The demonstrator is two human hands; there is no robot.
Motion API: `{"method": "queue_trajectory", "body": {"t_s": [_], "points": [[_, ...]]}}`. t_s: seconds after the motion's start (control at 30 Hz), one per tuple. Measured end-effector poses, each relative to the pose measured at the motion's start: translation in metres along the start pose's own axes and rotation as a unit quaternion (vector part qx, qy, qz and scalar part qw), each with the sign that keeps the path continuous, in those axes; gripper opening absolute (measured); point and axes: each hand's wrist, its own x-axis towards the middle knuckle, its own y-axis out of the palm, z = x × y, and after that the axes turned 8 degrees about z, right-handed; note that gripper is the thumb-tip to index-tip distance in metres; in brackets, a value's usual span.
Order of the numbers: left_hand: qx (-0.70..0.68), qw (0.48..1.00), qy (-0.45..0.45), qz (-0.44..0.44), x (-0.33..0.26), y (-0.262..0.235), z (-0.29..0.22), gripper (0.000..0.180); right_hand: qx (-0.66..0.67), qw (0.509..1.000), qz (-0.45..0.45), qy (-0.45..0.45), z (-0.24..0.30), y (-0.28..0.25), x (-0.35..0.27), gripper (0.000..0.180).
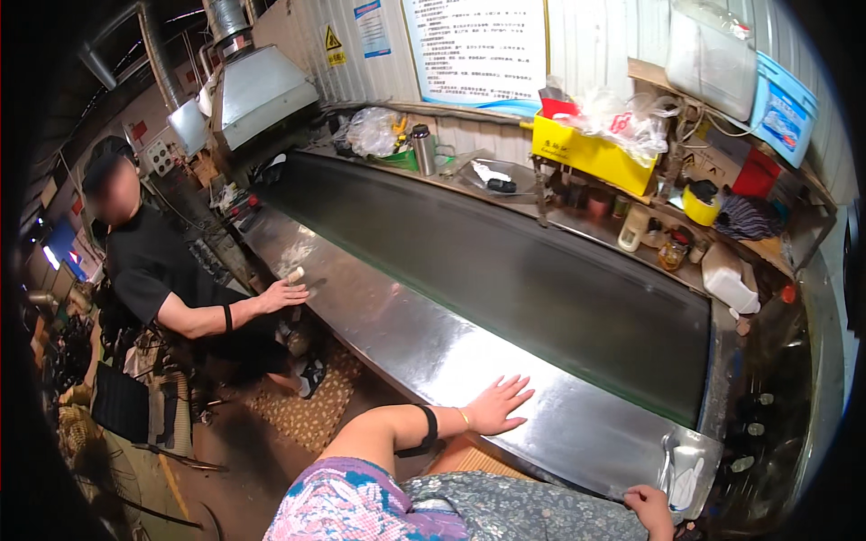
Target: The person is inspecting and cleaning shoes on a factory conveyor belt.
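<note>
My left hand [498,408] rests palm down, fingers spread, on the shiny metal ledge [397,311] in front of a long dark conveyor belt [505,270]. It is open and holds nothing. My right hand [651,510] is low at the ledge's near right end, beside my dark patterned apron [532,509]. Its fingers are curled in, and no object shows in them. Close to it, on the corner of the ledge, lies a flat white item [687,480], its kind unclear in the glare.
A co-worker [149,257] stands at the left, one hand [284,296] over the ledge. Behind the belt, a shelf carries a steel thermos [422,149], a yellow box [591,151] with plastic bags, jars and a white jug [729,278]. A metal hood [266,95] hangs at the far end.
</note>
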Motion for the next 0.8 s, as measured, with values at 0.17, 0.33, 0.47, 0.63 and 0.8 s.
{"method": "queue_trajectory", "body": {"t_s": [0.17,0.33,0.47,0.63,0.8], "points": [[0.023,1.0,0.011,-0.007,-0.006,-0.004,0.003,0.069,0.205,0.977,0.044,0.04,-0.052,-0.007,0.02,0.024],[0.026,0.999,0.017,-0.007,-0.007,0.0,0.005,0.068,0.219,0.968,0.057,0.105,-0.06,-0.009,0.034,0.025],[0.012,0.999,0.022,-0.045,-0.009,0.002,0.005,0.068,0.165,0.975,0.06,0.14,-0.083,-0.013,0.042,0.026],[0.017,0.999,0.018,-0.047,-0.008,0.004,0.01,0.067,0.204,0.97,0.056,0.123,-0.085,-0.01,0.043,0.028],[0.026,0.999,0.026,-0.033,-0.004,0.001,0.008,0.067,0.203,0.972,0.054,0.101,-0.083,-0.012,0.038,0.028]]}}
